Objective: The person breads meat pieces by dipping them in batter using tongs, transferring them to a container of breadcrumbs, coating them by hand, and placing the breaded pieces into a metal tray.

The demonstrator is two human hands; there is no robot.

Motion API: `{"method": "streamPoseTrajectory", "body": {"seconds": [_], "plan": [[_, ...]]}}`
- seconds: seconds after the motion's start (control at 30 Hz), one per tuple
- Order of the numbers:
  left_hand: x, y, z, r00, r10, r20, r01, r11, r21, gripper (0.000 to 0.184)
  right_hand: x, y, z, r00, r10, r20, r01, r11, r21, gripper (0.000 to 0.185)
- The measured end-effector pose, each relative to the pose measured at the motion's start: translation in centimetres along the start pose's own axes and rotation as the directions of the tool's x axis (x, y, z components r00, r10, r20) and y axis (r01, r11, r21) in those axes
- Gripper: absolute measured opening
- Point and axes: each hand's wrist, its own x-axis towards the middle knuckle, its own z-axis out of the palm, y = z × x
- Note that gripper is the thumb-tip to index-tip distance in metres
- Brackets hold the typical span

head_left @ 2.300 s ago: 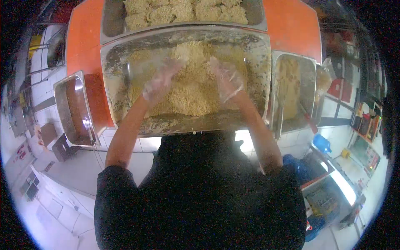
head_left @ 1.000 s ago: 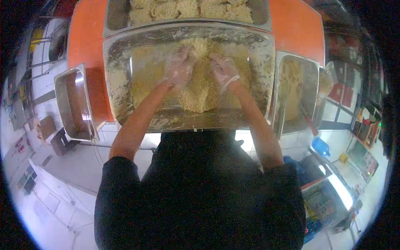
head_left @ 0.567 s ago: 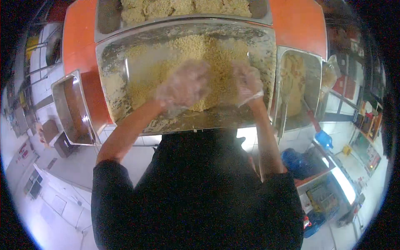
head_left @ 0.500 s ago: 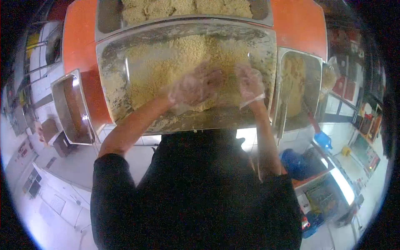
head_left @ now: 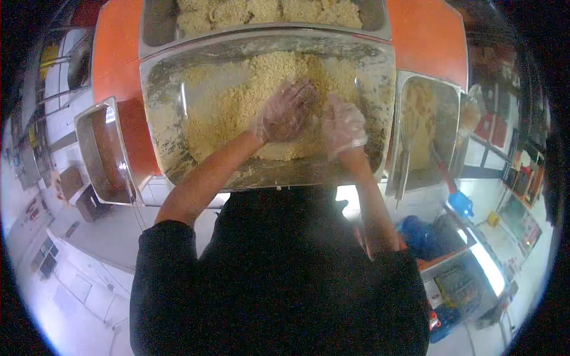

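A wide metal pan (head_left: 172, 142) in front of me holds pale yellow crumbly coating (head_left: 270, 68), heaped at the centre back. My left hand (head_left: 288, 111), in a clear plastic glove, is over the middle of the crumbs, fingers stretched toward the back right. Close on its right is my right hand (head_left: 344, 126), also gloved, with its fingers curled in. Whatever it may hold is hidden. A small gap shows between the hands.
Behind the pan, another metal tray (head_left: 160, 26) holds several crumb-coated lumps (head_left: 264, 10). On the right a narrow metal container (head_left: 448, 127) holds pale batter and a whisk (head_left: 407, 148). To the left stands another narrow container (head_left: 101, 160). The counter (head_left: 430, 35) is orange.
My right hand has moved left, closer to my left hand. The left hand has shifted slightly to the right and up. Both are less blurred now.
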Motion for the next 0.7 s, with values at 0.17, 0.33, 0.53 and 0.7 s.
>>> {"method": "streamPoseTrajectory", "body": {"seconds": [0.17,0.33,0.53,0.7], "plan": [[0.9,-1.4,0.4,0.999,0.045,0.020,-0.042,0.990,-0.137,0.049,4.9,-4.6,3.4,0.898,-0.403,-0.175,0.427,0.894,0.134,0.048],[1.2,-2.7,0.7,0.997,0.065,0.049,-0.053,0.978,-0.203,0.047,8.2,-6.6,5.2,0.799,-0.597,-0.072,0.578,0.729,0.365,0.051],[2.2,-3.9,2.1,0.996,0.046,0.082,-0.024,0.969,-0.248,0.046,8.8,-5.2,3.9,0.778,-0.626,-0.063,0.573,0.665,0.479,0.055],[1.8,-3.3,1.8,0.997,0.005,0.077,0.012,0.975,-0.224,0.045,8.8,-6.1,4.3,0.768,-0.638,-0.059,0.605,0.694,0.390,0.059]]}}
